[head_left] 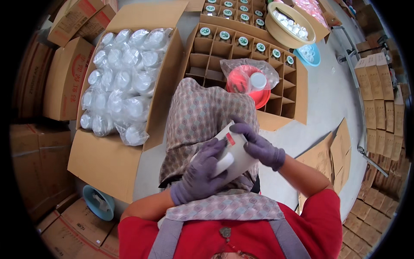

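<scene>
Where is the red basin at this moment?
In the head view, the red basin sits right of centre on the divided carton, inside a clear bag, beyond the gloved hands.

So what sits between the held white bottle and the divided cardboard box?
Head view: only the patterned apron on the lap lies between white bottle and divided box.

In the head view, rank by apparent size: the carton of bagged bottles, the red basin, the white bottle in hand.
1. Carton of bagged bottles.
2. Red basin and white bottle: look alike; the bottle is nearer the camera.
</scene>
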Motion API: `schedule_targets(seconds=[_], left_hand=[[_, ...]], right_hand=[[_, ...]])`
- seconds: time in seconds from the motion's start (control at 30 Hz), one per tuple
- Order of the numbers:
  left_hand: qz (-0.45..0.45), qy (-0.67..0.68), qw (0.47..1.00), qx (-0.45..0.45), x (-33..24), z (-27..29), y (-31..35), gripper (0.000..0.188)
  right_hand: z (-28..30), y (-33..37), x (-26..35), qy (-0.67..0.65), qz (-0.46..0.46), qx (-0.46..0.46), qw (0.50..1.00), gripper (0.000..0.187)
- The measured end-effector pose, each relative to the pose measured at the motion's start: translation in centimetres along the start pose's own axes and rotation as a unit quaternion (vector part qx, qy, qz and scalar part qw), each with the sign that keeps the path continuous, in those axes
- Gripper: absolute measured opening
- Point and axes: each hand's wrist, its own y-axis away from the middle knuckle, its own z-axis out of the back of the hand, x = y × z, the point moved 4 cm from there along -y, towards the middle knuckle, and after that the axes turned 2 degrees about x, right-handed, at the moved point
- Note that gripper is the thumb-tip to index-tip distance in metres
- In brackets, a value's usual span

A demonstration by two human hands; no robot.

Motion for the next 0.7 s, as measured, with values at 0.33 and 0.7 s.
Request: schedule_targets(seconds=[0.33, 0.7], left_hand=[[0.066, 0.023, 0.998, -0.004, 0.4, 1.4, -2.2, 0.022], [0.296, 0.328, 0.890, -0.117, 2.0, 5.1, -3.0, 0.057]], right_hand=[[2.8, -3.9, 0.0, -0.218, -0.095, -0.142, 0.961, 0.039], [20.7, -10.6, -23.7, 0.325, -0.249, -0.341, 0.846, 0.049]])
